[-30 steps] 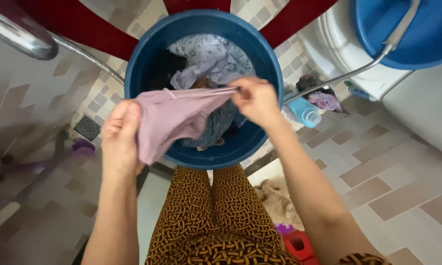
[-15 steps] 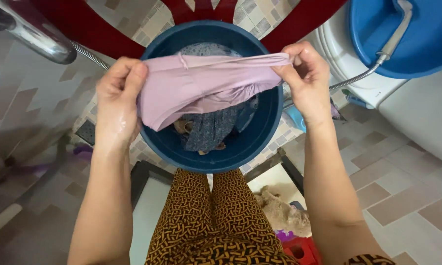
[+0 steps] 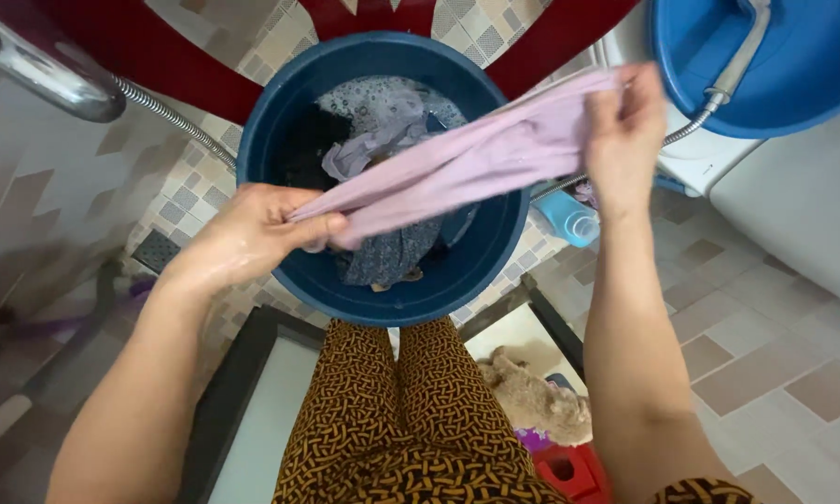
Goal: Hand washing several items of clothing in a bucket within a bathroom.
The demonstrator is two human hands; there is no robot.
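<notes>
Saw pink cloth (image 3: 467, 159) stretched taut, long axis low-left to upper-right, over blue bucket (image 3: 280, 140); left hand (image 3: 252, 233), right hand (image 3: 621, 121) each pinched one end.

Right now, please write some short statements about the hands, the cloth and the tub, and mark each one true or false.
1. Both hands hold the pink cloth. True: the left hand grips one end, the right hand the other.
2. The cloth lies folded on the floor. False: it is stretched in the air over the tub.
3. The tub is dark blue and holds other clothes. True.
4. The right hand is lower than the left. False: the right hand is higher.
5. The tub is empty. False: clothes lie inside.
</notes>
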